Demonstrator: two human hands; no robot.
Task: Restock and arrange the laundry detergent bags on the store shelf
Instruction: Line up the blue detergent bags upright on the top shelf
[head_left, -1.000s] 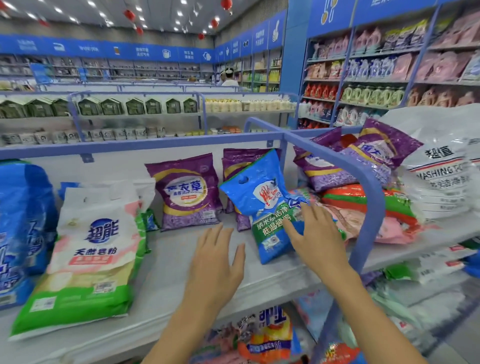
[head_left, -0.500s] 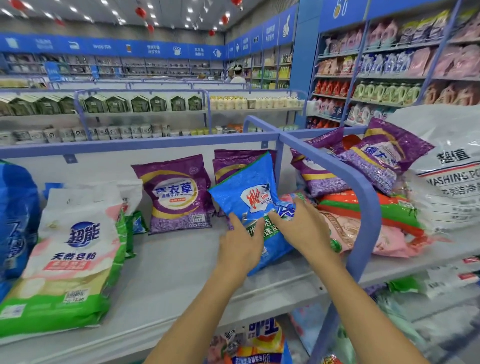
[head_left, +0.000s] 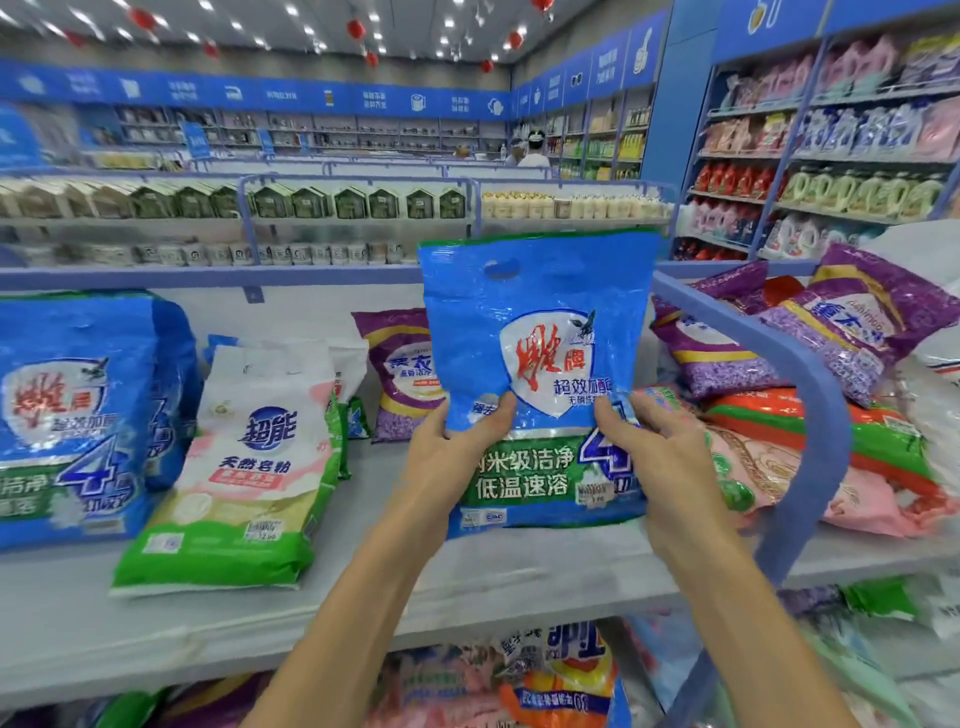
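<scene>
A blue and green detergent bag (head_left: 540, 332) stands upright over the white shelf (head_left: 363, 582), its bottom edge at the shelf surface. My left hand (head_left: 457, 447) grips its left side and my right hand (head_left: 660, 447) grips its right side, thumbs on the front. Behind it leans a purple bag (head_left: 402, 374). A white, pink and green bag (head_left: 249, 467) lies to the left, and a large blue bag (head_left: 78, 415) stands at the far left.
A blue curved divider rail (head_left: 810, 405) rises right of my right hand. Beyond it lies a heap of purple, orange, green and pink bags (head_left: 810, 415). More bags fill the lower shelf (head_left: 550, 686). Stocked aisles stand behind.
The blue bag leaned tilted by the divider; both hands closed on it and stood it upright, facing me. My left hand came up off the shelf to take its left side.
</scene>
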